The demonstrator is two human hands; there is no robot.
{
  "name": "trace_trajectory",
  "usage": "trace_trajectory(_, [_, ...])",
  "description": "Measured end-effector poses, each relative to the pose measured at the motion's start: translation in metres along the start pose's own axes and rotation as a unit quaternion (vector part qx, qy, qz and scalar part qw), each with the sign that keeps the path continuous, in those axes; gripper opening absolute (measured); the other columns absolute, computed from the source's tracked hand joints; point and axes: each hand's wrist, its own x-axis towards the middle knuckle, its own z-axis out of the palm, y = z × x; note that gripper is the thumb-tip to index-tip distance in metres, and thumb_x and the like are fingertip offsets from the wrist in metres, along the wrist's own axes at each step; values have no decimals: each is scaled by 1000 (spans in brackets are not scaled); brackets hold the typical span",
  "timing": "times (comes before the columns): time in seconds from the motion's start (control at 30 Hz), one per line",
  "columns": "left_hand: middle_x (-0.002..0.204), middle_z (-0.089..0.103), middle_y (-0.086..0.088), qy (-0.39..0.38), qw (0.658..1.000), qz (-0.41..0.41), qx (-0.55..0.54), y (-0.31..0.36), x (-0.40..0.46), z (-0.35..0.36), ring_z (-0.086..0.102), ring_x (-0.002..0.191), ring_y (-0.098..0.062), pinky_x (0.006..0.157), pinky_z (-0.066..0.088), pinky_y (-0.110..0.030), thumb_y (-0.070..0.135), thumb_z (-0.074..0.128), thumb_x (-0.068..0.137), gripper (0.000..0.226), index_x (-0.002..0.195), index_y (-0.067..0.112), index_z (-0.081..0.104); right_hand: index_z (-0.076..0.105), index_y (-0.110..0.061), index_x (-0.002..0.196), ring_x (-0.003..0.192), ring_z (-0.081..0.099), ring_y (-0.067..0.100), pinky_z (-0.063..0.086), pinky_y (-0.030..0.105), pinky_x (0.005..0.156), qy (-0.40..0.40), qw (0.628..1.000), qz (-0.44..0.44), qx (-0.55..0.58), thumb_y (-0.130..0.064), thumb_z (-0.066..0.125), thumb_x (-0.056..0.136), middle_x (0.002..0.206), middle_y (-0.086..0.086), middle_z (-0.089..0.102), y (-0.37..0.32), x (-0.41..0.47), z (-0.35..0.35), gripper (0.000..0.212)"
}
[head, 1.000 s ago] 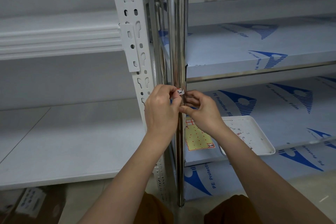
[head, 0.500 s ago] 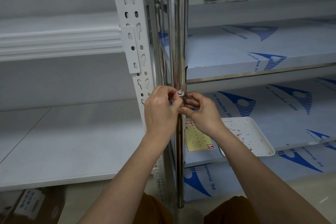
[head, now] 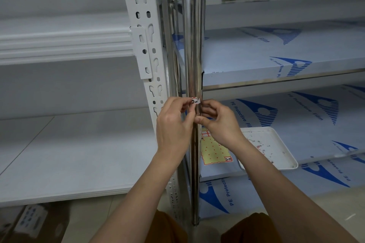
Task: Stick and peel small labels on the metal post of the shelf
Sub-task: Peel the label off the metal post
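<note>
Closest to the camera, two bare arms reached forward and the hands met at the shiny metal post [head: 192,45]. The left hand [head: 173,124] had its fingers curled in, and its fingertips pinched the left end of a small white label [head: 195,101]. It looked like the hand held the label there to keep it flat on the post. The right hand [head: 219,122] sat just on the other side of the post, fingers bent. Its fingertips touched the label's right edge, which stuck out a bit, maybe to press it down or pull it off. I could not tell which.

So the label was on the post, right between the two hands, near their fingertips.

A bit farther back, a yellow sticker sheet [head: 214,149] lay on the lower shelf [head: 316,116], likely kept close for grabbing more labels. Beside it sat a white tray [head: 276,144] with tiny scraps in it.
</note>
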Motion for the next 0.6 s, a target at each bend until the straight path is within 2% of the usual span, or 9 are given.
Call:
trace_trajectory(0.23, [85,62,-1,27,996,-65,-54,2,6,3,62,78,-14,71,53,-29,9,69,84,5,89,6,69,61,-20,110,101,64,1,50,11,82,4,1000,0,-4,-7,76,76,103,-7,69,1,1,0,40])
trace_trajectory(0.47, [81,61,-2,10,998,-56,-32,-3,11,6,57,75,-12,68,49,-30,3,63,85,5,82,6,67,61,-18,113,99,63,-3,49,8,79,3,1000,-5,-2,-7,76,76,101,-12,67,1,1,0,42])
trace_trajectory(0.6, [82,59,-1,3,998,-63,-23,-3,12,9,52,76,-8,68,45,-25,1,60,86,8,82,6,65,60,-17,114,99,63,-2,49,8,80,4,1000,-7,0,-6,76,76,101,-12,66,1,1,1,42])
